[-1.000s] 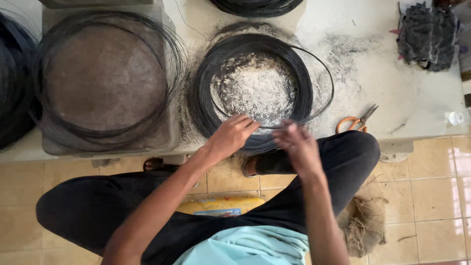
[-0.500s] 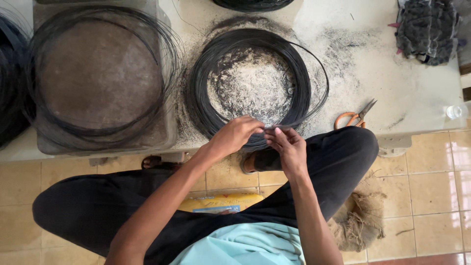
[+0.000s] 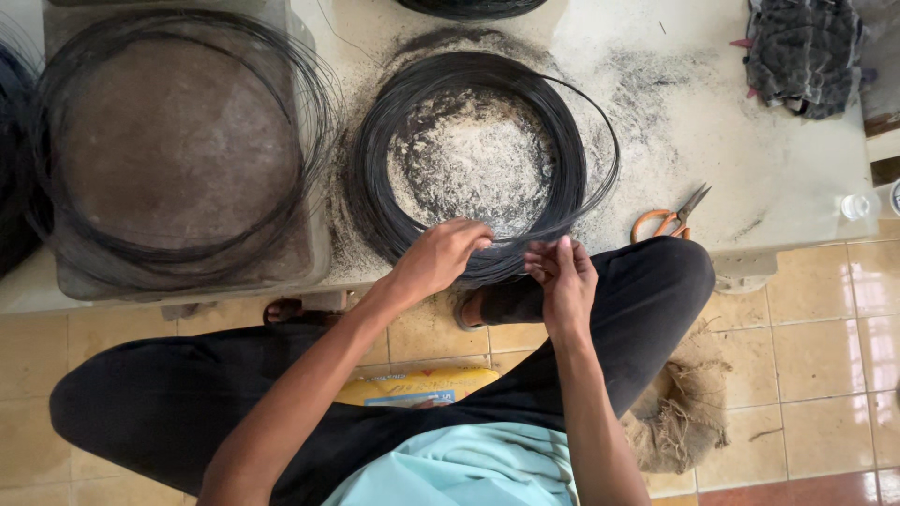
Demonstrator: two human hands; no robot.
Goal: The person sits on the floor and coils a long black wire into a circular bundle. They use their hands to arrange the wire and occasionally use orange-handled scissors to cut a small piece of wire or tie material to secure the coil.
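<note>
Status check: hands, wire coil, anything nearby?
Left hand gripping black wire coil at near edge. Right hand pinching strands beside it. Orange scissors lie clear, right.

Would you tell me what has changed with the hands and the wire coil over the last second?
The right hand drew in toward the left hand at the near edge of the black wire coil, and now sits slightly apart again, fingers pinching strands. The left hand kept its grip on the coil's near rim. The coil, the scissors and the larger coil stayed put.

One head-worn view only, looking steeply down from above the seated person; close over the hands, the low table (image 3: 750, 169) at the far side, tiled floor (image 3: 816, 365) nearest.
</note>
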